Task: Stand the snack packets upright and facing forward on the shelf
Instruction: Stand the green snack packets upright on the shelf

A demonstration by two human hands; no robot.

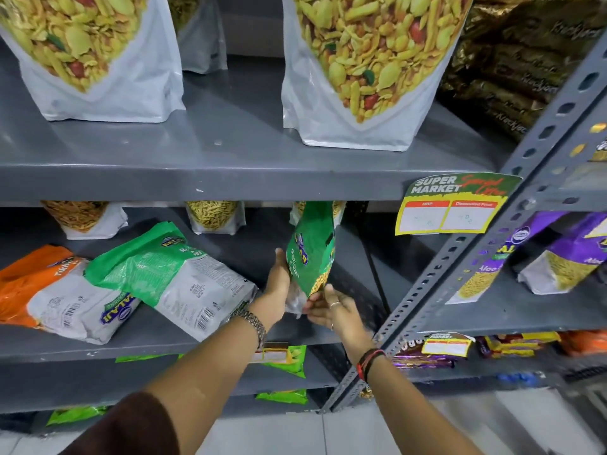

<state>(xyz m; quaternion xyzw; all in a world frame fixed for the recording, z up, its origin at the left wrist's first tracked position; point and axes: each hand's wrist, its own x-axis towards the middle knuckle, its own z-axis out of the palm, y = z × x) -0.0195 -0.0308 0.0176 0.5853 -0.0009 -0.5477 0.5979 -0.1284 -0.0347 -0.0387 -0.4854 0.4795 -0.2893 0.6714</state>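
Snack packets get straightened on a grey shop shelf (230, 343), two lying flat while a third is stood upright in both hands.

From left: an orange packet (39, 284) lies flat with a green packet (164, 274) lying across it, back panel and barcode up, both still to be stood. The left hand (277, 287), open-palmed, steadies the side of the upright green packet (312, 254) near the shelf's right end; the right hand (331, 308) pinches its bottom corner with curled fingers. Such pouches look light, soft and crinkly, probably slippery film over loose, crushable snacks, so a grip at the base and side seams seems safest. Packets behind show yellow fried strands inside.
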